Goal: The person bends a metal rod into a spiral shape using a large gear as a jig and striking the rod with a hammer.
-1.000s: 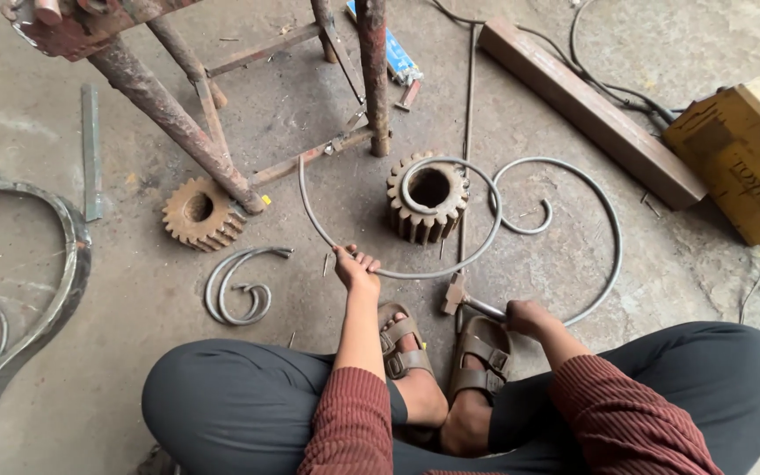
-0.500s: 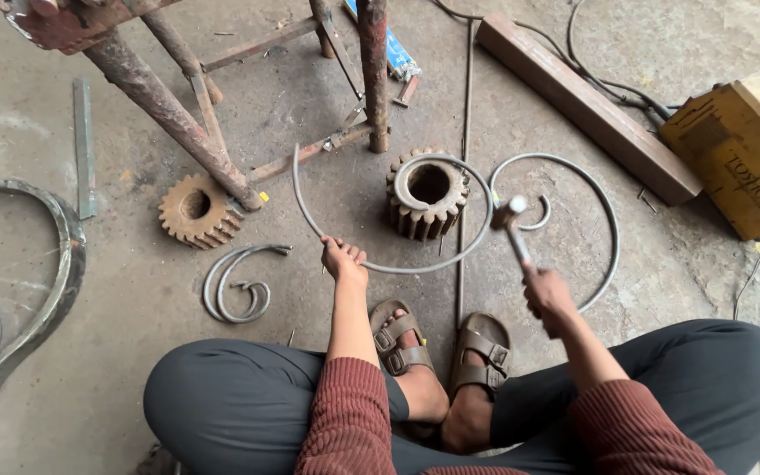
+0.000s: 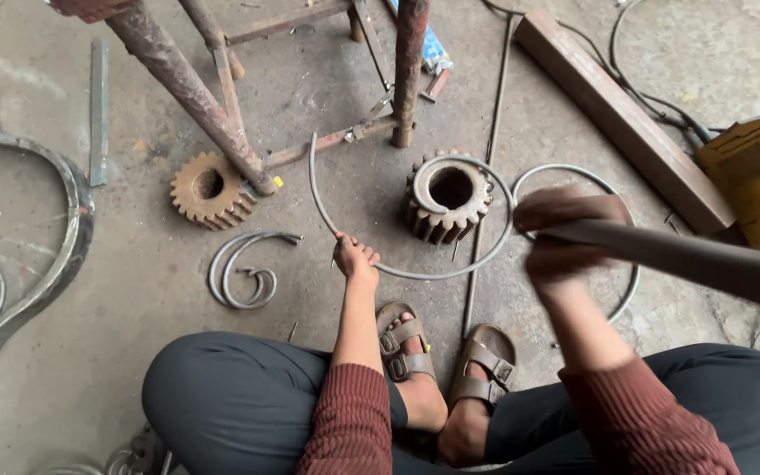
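— What can't we make out here?

— Our right hand [image 3: 565, 233] is blurred. We can see its fingers wrapped shut around the hammer handle [image 3: 688, 257], a dark bar running off towards four o'clock and smeared too; the hammer's head we cannot find at all. Our knees are cut off by the bottom edge, and the yellow box [image 3: 758, 176] at three o'clock is cut by the right edge. The rusty stand [image 3: 222, 114] at twelve o'clock loses its top above the frame.

— And counting things?

— Two gear wheels: the big dark gear [image 3: 449, 195] standing just past centre, and a smaller rusty gear [image 3: 210, 189] lying flat at ten o'clock of it, beside a stand leg. Two sandals [image 3: 446, 352] on our crossed feet. One small finished scroll [image 3: 244, 274] at nine o'clock, one long wavy flat bar [image 3: 54, 255] down the left edge, one rusty square beam [image 3: 617, 114] at two o'clock.

— How does the rod look?

— The bent rod [image 3: 433, 274] is thin, grey round steel. It sweeps in a wide open curve from near the stand, down around the big gear at six o'clock, and curls into a tight hook resting on the gear's top. A second loop of it opens at three o'clock, behind our right hand.

— And our left hand?

— Our left hand [image 3: 355, 258] sits at seven o'clock of the gear, fingers closed on the rod, pinning it to the concrete floor [image 3: 134, 352].
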